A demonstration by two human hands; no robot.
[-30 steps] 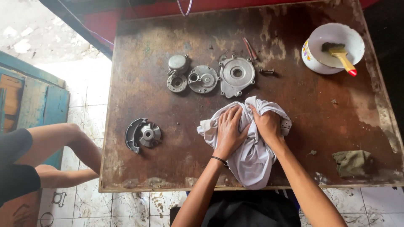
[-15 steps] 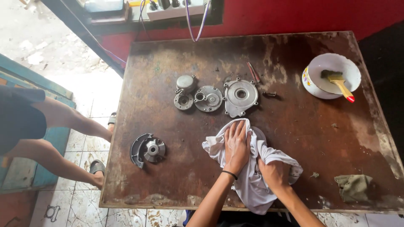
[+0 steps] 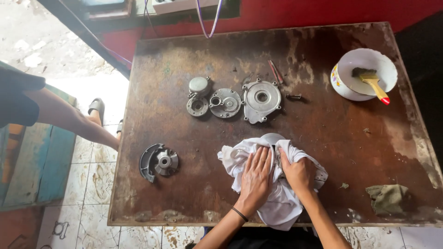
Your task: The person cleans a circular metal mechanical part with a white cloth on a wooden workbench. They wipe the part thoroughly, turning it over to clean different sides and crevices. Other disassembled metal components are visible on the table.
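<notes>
The left hand [image 3: 255, 177] lies flat, fingers spread, on a crumpled white cloth [image 3: 272, 184] near the front edge of the worn brown wooden tabletop [image 3: 184, 60]. The right hand [image 3: 299, 173] grips a fold beside it; the cloth probably wraps a rounded grey metal part [image 3: 272, 139].

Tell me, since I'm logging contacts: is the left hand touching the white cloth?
Touching. The head view shows the left hand lying flat, palm down, on the white cloth, no gap between them.
</notes>
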